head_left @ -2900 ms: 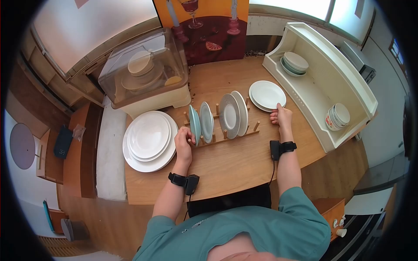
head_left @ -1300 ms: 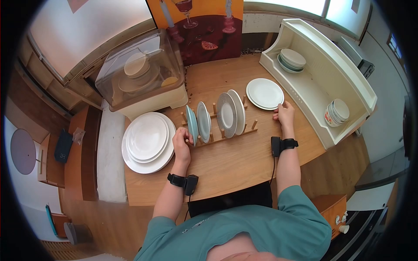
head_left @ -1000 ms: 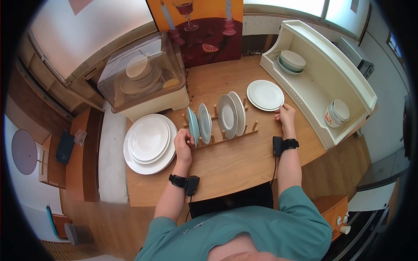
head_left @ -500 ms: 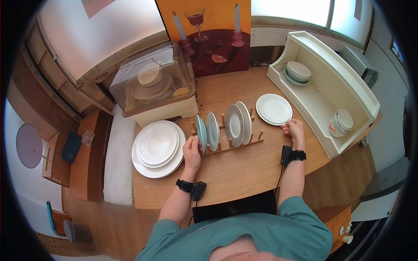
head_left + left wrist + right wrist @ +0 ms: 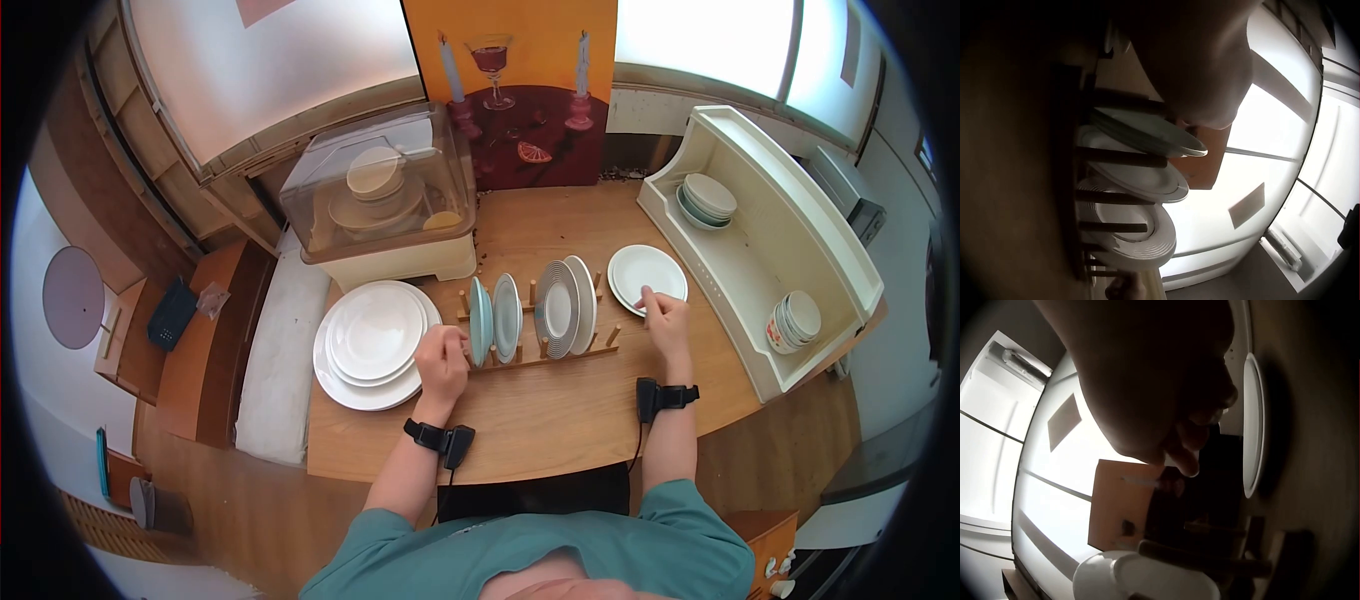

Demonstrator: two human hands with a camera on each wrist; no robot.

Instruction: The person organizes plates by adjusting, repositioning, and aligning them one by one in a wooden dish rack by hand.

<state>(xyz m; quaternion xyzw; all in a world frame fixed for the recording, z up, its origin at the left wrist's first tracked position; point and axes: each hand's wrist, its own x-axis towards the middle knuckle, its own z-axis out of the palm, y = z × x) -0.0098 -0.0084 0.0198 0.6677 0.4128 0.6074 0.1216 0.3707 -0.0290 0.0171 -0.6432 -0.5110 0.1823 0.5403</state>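
My left hand (image 5: 442, 362) hovers at the left end of a wooden plate rack (image 5: 550, 361), its fingers loosely bent and holding nothing. Right beside it, teal plates (image 5: 481, 322) stand upright between the pegs; the left wrist view shows their rims (image 5: 1154, 134) under the dark hand. Further along the rack come a pale blue plate (image 5: 507, 318), a ringed grey plate (image 5: 556, 308) and a white plate (image 5: 587, 305). Over two stacked small white plates (image 5: 640, 264) hangs my right hand (image 5: 668, 324), fingers loosely curled. The right wrist view shows a gap between those fingers and the small plate (image 5: 1252, 425).
Large white plates (image 5: 378, 330) lie stacked at the table's left. Behind them stands a lidded dish box (image 5: 395, 262) with bowls inside. A cream shelf unit (image 5: 745, 255) on the right holds bowls (image 5: 708, 195) and patterned cups (image 5: 797, 318). A painting (image 5: 535, 100) leans at the back.
My right hand has come off the near rim of the small white plates and now sits above them. The left hand has drawn up from beside the teal plates. The head view has tilted upward.
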